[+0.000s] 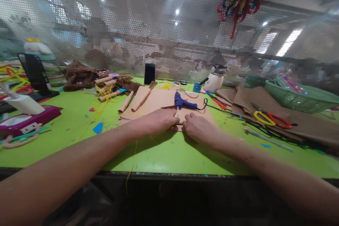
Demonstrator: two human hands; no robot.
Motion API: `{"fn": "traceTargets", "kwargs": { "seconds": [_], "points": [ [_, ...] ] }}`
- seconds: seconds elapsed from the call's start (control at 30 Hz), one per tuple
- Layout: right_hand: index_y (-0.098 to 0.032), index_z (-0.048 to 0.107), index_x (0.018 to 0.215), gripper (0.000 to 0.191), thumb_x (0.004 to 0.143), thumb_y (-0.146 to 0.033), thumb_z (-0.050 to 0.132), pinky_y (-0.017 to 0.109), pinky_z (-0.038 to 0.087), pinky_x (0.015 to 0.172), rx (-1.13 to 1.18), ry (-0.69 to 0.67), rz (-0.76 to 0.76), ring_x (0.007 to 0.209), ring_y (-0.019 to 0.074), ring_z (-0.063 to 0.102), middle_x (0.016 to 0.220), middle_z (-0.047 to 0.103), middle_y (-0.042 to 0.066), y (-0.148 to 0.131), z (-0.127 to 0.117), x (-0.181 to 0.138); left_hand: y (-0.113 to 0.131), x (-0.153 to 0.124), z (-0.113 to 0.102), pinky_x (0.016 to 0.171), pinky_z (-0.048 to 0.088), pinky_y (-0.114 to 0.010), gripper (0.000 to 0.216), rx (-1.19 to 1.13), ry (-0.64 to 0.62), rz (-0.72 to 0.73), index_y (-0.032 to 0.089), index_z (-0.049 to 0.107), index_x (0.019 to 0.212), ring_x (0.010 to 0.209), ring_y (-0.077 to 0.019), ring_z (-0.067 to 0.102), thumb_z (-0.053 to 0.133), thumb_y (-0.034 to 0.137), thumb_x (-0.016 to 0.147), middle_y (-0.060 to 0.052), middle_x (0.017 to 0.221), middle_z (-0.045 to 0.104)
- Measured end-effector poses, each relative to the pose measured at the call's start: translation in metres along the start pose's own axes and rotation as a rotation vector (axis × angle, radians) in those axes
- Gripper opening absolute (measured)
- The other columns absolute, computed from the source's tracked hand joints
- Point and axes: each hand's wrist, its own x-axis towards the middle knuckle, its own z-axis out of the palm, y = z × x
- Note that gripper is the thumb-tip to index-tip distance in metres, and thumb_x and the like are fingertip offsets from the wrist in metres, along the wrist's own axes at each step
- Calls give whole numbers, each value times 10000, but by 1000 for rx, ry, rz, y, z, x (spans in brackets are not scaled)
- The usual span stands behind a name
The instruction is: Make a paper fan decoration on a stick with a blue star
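My left hand [162,120] and my right hand [199,128] rest side by side near the close edge of a stack of brown paper [159,101]. Both have curled fingers, pressed on a narrow folded edge of brown paper [180,124] that shows between them. A blue hot glue gun [182,103] lies on the stack just beyond my fingers, its nozzle pointing toward me. To the left, two rolled brown paper tubes with fanned ends [144,98] lie partly on the paper.
More paper tubes [109,93] and yellow string lie at left. A purple power strip [30,118] sits far left. At right are yellow and red scissors [270,118], crumpled brown paper [254,102] and a green basket [299,95]. A phone [149,73] stands at the back.
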Motion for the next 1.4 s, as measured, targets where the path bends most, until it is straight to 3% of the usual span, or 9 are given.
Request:
{"fn": "traceTargets", "kwargs": {
  "seconds": [0.2, 0.33, 0.47, 0.57, 0.8, 1.0, 1.2, 1.3, 1.4],
  "points": [
    [-121, 622, 733, 136, 755, -77, 496, 311, 312, 526, -25, -28, 1, 650, 217, 499, 695, 566, 128, -3, -3, -1, 1, 0, 0, 637, 387, -268, 172, 12, 4, -1, 134, 614, 791, 700, -158, 508, 480, 242, 797, -66, 762, 556],
    [-125, 628, 679, 131, 724, -62, 522, 311, 311, 516, -42, -65, -25, 651, 223, 497, 659, 561, 121, -5, -4, -1, 9, 1, 0, 577, 376, -276, 153, 64, -4, -25, 128, 609, 651, 626, -158, 491, 507, 192, 745, -71, 668, 541],
    [-134, 622, 720, 105, 768, -133, 529, 302, 321, 528, 21, -25, 39, 675, 217, 493, 702, 563, 117, -4, -5, 1, 13, 5, 2, 540, 361, -279, 317, 14, 74, -169, 132, 602, 601, 583, -157, 485, 450, 314, 811, -77, 641, 550],
    [-134, 602, 767, 129, 817, -201, 504, 296, 335, 559, 74, 30, 67, 700, 207, 488, 730, 558, 104, -2, -8, 4, 7, 5, 4, 516, 345, -255, 350, -196, 88, -311, 141, 605, 604, 564, -143, 484, 435, 361, 817, -53, 621, 565],
    [-134, 545, 769, 85, 809, -100, 479, 279, 324, 573, 22, 222, 120, 737, 190, 438, 787, 526, 79, 6, -16, 8, -9, -1, -11, 520, 343, -216, 412, -992, -96, -530, 125, 620, 671, 514, -102, 455, 407, 453, 803, -22, 601, 578],
    [-140, 545, 749, 170, 814, -61, 409, 275, 355, 618, 68, 366, 147, 768, 186, 435, 794, 516, 78, 12, -16, 9, -12, -3, -17, 542, 341, -233, 364, -1106, -21, -524, 121, 593, 668, 527, -103, 423, 408, 404, 804, -13, 589, 525],
    [-141, 549, 1029, 268, 766, -134, 503, 265, 438, 678, 729, 544, 281, 780, 148, 504, 943, 553, 90, 27, -13, 14, -9, 1, -18, 499, 298, -222, 298, -1162, 48, -588, 125, 604, 875, 516, -90, 365, 466, 368, 772, 28, 585, 439],
    [-138, 549, 1063, 319, 762, -243, 546, 259, 456, 626, 1104, 411, 412, 710, 135, 545, 893, 602, 75, 30, -16, 16, -6, 4, -17, 498, 294, -219, 327, -1196, 75, -604, 117, 583, 897, 510, -86, 352, 498, 398, 753, 45, 571, 404],
    [-111, 610, 883, 304, 767, -384, 545, 245, 445, 557, 1356, 264, 444, 582, 115, 547, 703, 613, 43, 26, -19, 17, -3, 6, -15, 527, 310, -217, 325, -1123, 97, -556, 114, 573, 826, 536, -85, 373, 512, 422, 743, 42, 583, 426]
  ]
}}
